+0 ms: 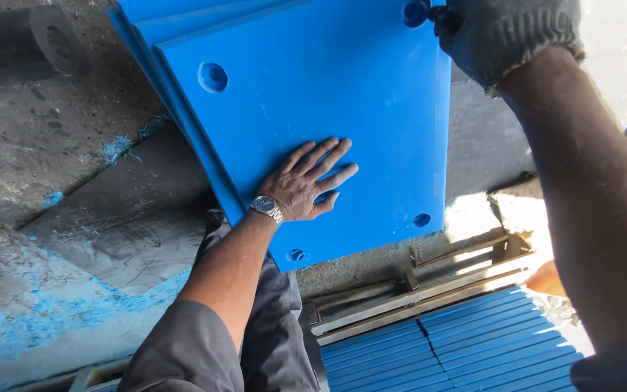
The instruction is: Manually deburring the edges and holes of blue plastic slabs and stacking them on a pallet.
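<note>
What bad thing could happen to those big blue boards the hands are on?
The top blue board lies on a stack whose edges sit staggered, so it might slide off. The bare left hand presses flat on it; if the board shifts, fingers could get pinched between boards. The gloved right hand grips only the corner near a hole, so that grip may slip.

1. Blue plates (342,94): three, stacked and leaning.
2. Holes (212,77) in the top plate: four, one by each corner.
3. Hands: two, one bare (306,181), one gloved (506,33).
4. Wristwatch (266,207): one.
5. Blue slats (459,345): too many to count surely.
</note>
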